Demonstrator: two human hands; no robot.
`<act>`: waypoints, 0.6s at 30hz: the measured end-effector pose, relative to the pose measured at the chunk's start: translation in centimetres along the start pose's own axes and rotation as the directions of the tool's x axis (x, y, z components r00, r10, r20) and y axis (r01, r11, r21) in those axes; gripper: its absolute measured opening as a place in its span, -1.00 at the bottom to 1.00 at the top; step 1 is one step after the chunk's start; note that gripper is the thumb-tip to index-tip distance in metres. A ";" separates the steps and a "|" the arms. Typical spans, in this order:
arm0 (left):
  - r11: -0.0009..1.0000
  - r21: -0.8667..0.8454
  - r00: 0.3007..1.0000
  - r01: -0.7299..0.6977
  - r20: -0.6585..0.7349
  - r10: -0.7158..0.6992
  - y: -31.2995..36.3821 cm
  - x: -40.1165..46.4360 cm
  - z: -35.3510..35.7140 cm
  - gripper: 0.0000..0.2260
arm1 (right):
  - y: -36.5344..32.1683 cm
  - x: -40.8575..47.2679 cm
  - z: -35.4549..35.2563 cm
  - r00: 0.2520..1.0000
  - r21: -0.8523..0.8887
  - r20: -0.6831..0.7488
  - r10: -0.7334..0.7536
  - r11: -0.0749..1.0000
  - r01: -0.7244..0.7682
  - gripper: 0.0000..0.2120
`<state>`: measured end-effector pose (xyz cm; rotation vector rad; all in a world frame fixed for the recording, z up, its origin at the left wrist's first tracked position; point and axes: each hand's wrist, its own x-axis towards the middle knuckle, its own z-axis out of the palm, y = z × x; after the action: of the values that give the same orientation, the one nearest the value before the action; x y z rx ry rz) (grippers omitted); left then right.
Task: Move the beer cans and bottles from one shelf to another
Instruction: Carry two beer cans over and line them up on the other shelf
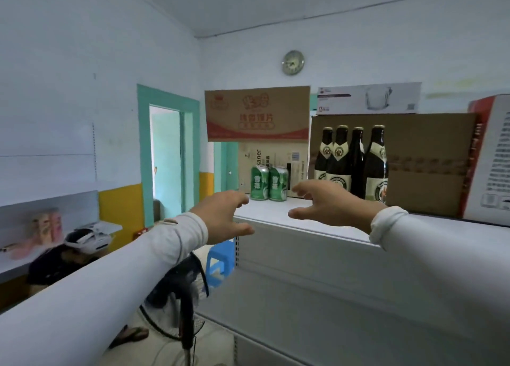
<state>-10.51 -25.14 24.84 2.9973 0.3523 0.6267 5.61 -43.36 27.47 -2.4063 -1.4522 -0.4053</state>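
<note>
Just beyond the fingertips of both hands, two green beer cans [269,183] are seen standing upright and side by side on the white top shelf [276,211]. Neither can is touched. The left hand [226,216] and the right hand [328,203] are both held empty, fingers spread and loosely curved, thumbs apart as if a grasp is being prepared. To the far side of the right hand, four dark glass bottles [350,161] are grouped close together, backed by a plain cardboard box [430,161].

As far as can be judged, little of the task is shown as done: all cans and bottles in view are on one shelf, and none is seen placed elsewhere. Everything visible is left to be carried.

The cans are smooth, glossy metal cylinders, likely light and easily gripped. The bottles are tall, narrow-necked and cream-labelled; heavier, slicker handling may be expected. The shelf surface is flat, painted and smooth.
</note>
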 end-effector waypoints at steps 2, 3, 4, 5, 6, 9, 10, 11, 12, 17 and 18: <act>1.000 0.019 1.000 -0.011 -0.011 0.011 -2.0 2.8 0.7 -0.39 | 1.1 3.2 0.8 0.999 -0.021 -0.030 0.025 0.999 -0.026 -0.41; 0.999 0.031 1.000 -0.014 -0.023 0.015 -3.1 4.4 1.2 -0.41 | 1.8 5.0 1.4 0.998 -0.032 -0.050 0.043 0.998 -0.045 -0.44; 0.999 0.042 0.999 -0.011 -0.030 0.012 -4.3 6.1 1.6 -0.42 | 2.5 6.7 1.9 0.995 -0.035 -0.070 0.066 0.997 -0.069 -0.47; 0.999 0.047 1.000 -0.005 -0.027 0.006 -5.4 7.9 2.0 -0.43 | 3.3 8.4 2.5 0.992 -0.021 -0.087 0.096 0.995 -0.098 -0.50; 0.999 0.054 1.000 0.004 -0.015 -0.003 -6.5 9.8 2.3 -0.43 | 4.0 10.2 3.1 0.987 -0.002 -0.097 0.127 0.992 -0.128 -0.51; 0.997 0.069 1.000 0.018 0.024 -0.019 -9.5 15.1 3.4 -0.47 | 6.1 14.8 5.1 0.977 0.026 -0.070 0.203 0.979 -0.201 -0.49; 0.998 0.060 0.999 0.023 0.028 -0.025 -10.3 16.7 3.7 -0.48 | 6.7 16.1 5.5 0.972 0.036 -0.063 0.228 0.973 -0.226 -0.50; 0.999 0.048 0.999 0.024 0.027 -0.025 -11.0 18.1 4.0 -0.49 | 7.2 17.2 5.9 0.966 0.049 -0.063 0.251 0.968 -0.248 -0.52; 0.999 0.035 0.999 0.022 0.032 -0.024 -11.7 19.4 4.3 -0.49 | 7.7 18.2 6.2 0.959 0.061 -0.063 0.276 0.960 -0.272 -0.52; 0.996 -0.086 1.000 -0.022 -0.011 0.021 -13.9 25.3 5.7 -0.43 | 8.7 21.7 7.7 0.935 0.250 -0.033 0.354 0.908 -0.336 -0.58; 0.993 -0.116 0.999 -0.031 -0.010 0.030 -14.2 26.4 6.0 -0.41 | 8.8 22.4 8.0 0.932 0.279 -0.034 0.361 0.899 -0.337 -0.55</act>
<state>12.42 -5.26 28.15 2.8950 0.2611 0.6387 24.19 -26.04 27.87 -2.3273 -0.9385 -0.2049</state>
